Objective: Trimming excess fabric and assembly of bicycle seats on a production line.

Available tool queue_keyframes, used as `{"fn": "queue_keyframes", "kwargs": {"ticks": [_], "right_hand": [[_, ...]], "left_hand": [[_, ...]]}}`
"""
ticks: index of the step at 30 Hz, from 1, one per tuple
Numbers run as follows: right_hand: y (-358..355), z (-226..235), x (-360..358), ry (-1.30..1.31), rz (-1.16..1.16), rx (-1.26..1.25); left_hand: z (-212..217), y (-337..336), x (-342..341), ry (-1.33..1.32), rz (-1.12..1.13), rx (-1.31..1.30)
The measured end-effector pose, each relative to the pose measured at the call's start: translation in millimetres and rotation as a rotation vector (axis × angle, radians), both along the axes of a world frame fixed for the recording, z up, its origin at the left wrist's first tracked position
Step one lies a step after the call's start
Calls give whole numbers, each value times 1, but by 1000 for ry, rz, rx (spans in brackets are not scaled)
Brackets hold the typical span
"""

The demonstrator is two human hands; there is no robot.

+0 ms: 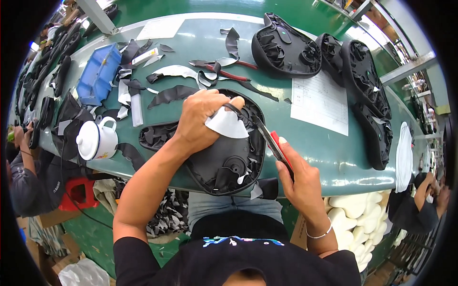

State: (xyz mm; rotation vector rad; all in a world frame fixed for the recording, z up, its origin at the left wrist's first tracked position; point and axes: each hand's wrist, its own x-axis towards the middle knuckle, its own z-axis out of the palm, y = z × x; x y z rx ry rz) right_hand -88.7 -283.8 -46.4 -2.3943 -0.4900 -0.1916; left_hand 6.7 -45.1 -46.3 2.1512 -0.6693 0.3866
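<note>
A person's left hand (pixel 202 114) is over a black padded shell (pixel 210 164), fingers curled in and pinching a flap (pixel 227 125) whose white underside shows just below them. The right hand (pixel 301 174) grips a red cutter (pixel 279 147), thumb and fingers closed along its handle; the blade points at the shell's far right rim, beside the flap. From here I cannot tell whether it touches. The shell's near end sits at the table's (pixel 324 157) near edge, by the person's lap. Green tabletop stretches right of the cutter; a paper (pixel 318 107) lies beyond. Scraps (pixel 174 95) and pliers (pixel 234 75) crowd the far side.
</note>
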Motion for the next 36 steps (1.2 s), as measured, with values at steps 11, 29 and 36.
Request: {"fn": "queue_keyframes", "kwargs": {"ticks": [11, 29, 36], "right_hand": [[8, 43, -4, 98, -96, -282], [-19, 65, 38, -25, 10, -607], [-15, 73, 51, -137, 494, -658]], "left_hand": [[15, 20, 10, 316, -368, -919], [20, 24, -16, 771, 310, -717], [26, 36, -94, 725, -191, -1175]]}}
